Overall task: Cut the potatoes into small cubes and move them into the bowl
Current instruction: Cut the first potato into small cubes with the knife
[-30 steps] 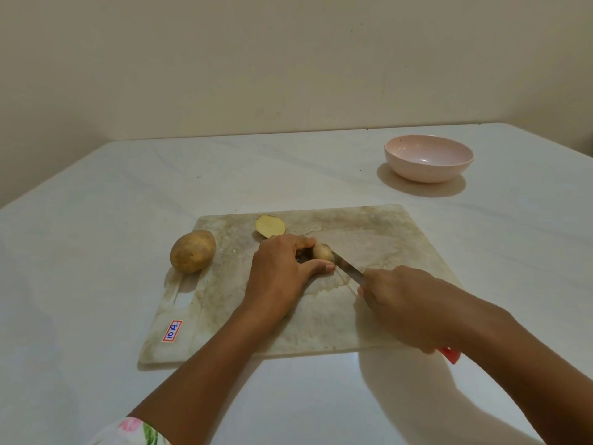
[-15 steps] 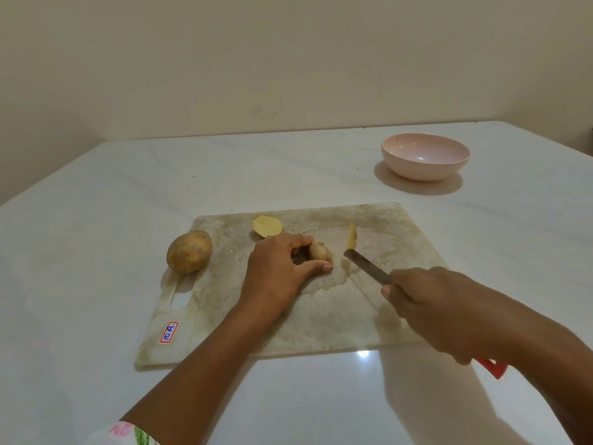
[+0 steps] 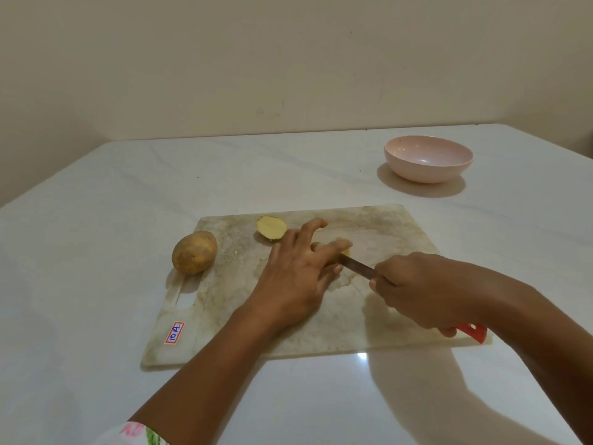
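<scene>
One potato piece (image 3: 346,251) lies mid-board under my left hand (image 3: 293,274), whose spread, nearly straight fingers press it down. My right hand (image 3: 420,290) is curled round the red-handled knife (image 3: 356,268), its blade tip at the piece. A cut half (image 3: 271,228) sits at the far edge of the cutting board (image 3: 385,319), a whole potato (image 3: 194,252) at its left edge. The pink bowl (image 3: 428,171) stands well apart on the white table (image 3: 96,220).
</scene>
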